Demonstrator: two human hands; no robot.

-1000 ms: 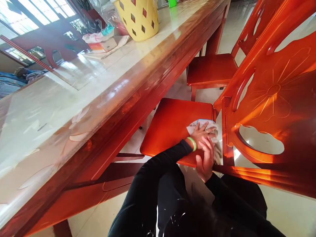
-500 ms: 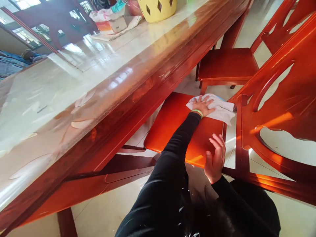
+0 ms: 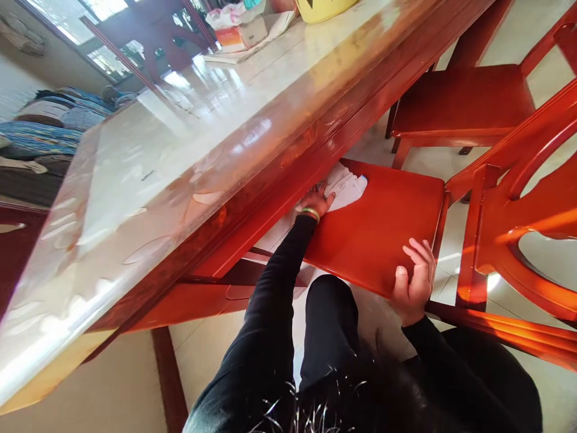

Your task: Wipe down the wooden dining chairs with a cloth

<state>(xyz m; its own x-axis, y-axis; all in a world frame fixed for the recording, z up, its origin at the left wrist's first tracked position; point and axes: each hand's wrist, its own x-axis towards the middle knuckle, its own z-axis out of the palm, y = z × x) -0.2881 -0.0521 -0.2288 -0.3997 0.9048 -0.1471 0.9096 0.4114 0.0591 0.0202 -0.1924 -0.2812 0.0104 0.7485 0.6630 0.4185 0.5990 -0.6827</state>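
My left hand (image 3: 318, 201), with a green bangle at the wrist, presses flat on a white cloth (image 3: 346, 185) at the far left part of a glossy red chair seat (image 3: 387, 228), just under the table's edge. Its fingers are partly hidden by the table rim. My right hand (image 3: 413, 279) grips the near right corner of the same seat, fingers curled over the edge and thumb on top. Both arms wear black sleeves.
A long red table (image 3: 252, 150) with a pale glossy top runs along the left. A yellow basket (image 3: 322, 7) and a box with papers (image 3: 238, 33) stand at its far end. A second red chair (image 3: 460, 99) stands behind; the chair's carved back (image 3: 532, 198) rises at right.
My left hand slid the cloth from the seat's right rear, across its far side, to the far left corner under the table. My right hand left the cloth and took hold of the seat's near edge.
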